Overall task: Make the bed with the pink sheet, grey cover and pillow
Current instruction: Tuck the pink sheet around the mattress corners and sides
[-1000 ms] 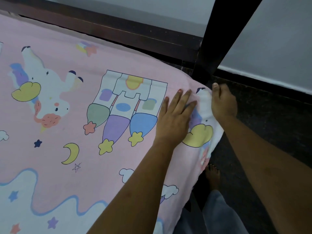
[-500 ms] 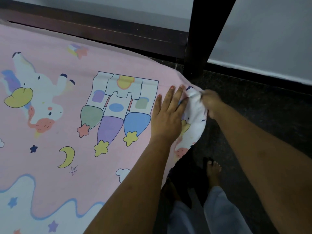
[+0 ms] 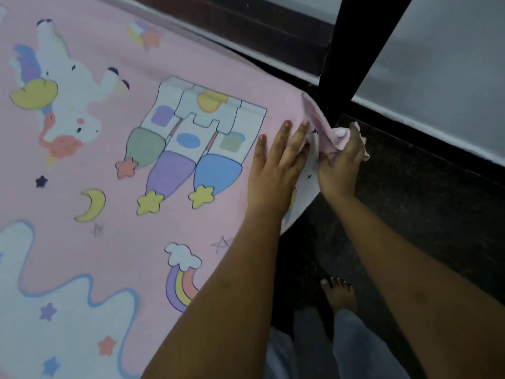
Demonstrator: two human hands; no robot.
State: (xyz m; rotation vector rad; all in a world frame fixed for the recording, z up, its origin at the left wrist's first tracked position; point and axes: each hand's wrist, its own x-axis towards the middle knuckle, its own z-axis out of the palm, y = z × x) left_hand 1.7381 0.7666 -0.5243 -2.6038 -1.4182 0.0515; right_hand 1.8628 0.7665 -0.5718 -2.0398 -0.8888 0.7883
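Pink sheet spread on the bed, its corner not yet tucked.

Nearest, a bare foot (image 3: 340, 295) stands on the dark floor (image 3: 426, 203). The left hand (image 3: 276, 170) lies flat and open, pressing the pink sheet (image 3: 109, 242) down near the bed's edge; just beside it the right hand (image 3: 341, 162) is closed around the sheet's bunched corner, next to the dark bedpost (image 3: 352, 50). By my judgement the sheet stage is nearly done; grey cover and pillow are not in view. No readable writing or brand, only cartoon prints.

Beside the dark bedpost (image 3: 352, 50), the left hand (image 3: 276, 170) lies flat on the pink sheet (image 3: 114, 242) while the right hand (image 3: 341, 162) pinches its bunched corner.
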